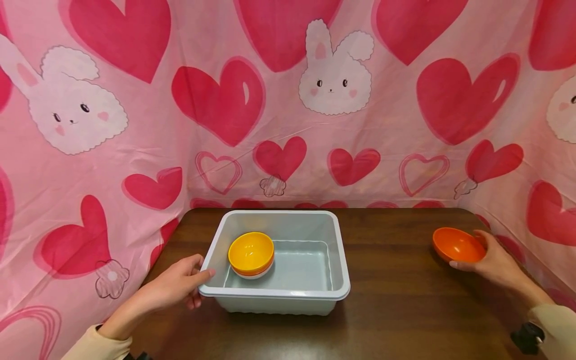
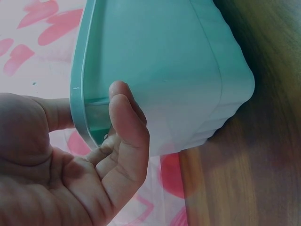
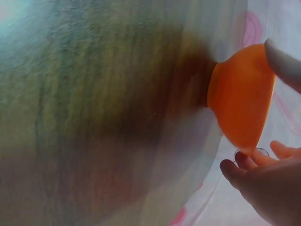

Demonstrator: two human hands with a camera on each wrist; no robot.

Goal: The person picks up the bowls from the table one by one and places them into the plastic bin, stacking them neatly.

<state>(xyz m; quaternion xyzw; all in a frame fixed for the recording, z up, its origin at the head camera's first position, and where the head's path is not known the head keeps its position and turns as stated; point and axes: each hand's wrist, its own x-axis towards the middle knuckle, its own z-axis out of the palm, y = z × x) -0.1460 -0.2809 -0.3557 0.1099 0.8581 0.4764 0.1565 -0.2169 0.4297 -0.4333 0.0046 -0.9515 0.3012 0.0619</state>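
At the left front corner of a grey plastic basin (image 1: 274, 293), my left hand (image 1: 177, 282) grips the rim. Its thumb lies over the rim and its fingers curl beneath, as the left wrist view shows. Inside the basin, at the left, sits a yellow bowl (image 1: 251, 251) stacked on other bowls, whose orange and white edges show below it. Far to the right, my right hand (image 1: 497, 262) holds an orange bowl (image 1: 456, 245) by its right side, thumb and fingers spread around the rim. The bowl's base (image 3: 212, 87) is at or just above the table; I cannot tell which.
Both basin and hands are over a dark brown wooden table (image 1: 387, 300). Pink cloth (image 1: 360, 130) with hearts and rabbits hangs behind the table and along both sides. A stretch of tabletop lies between the basin and the orange bowl.
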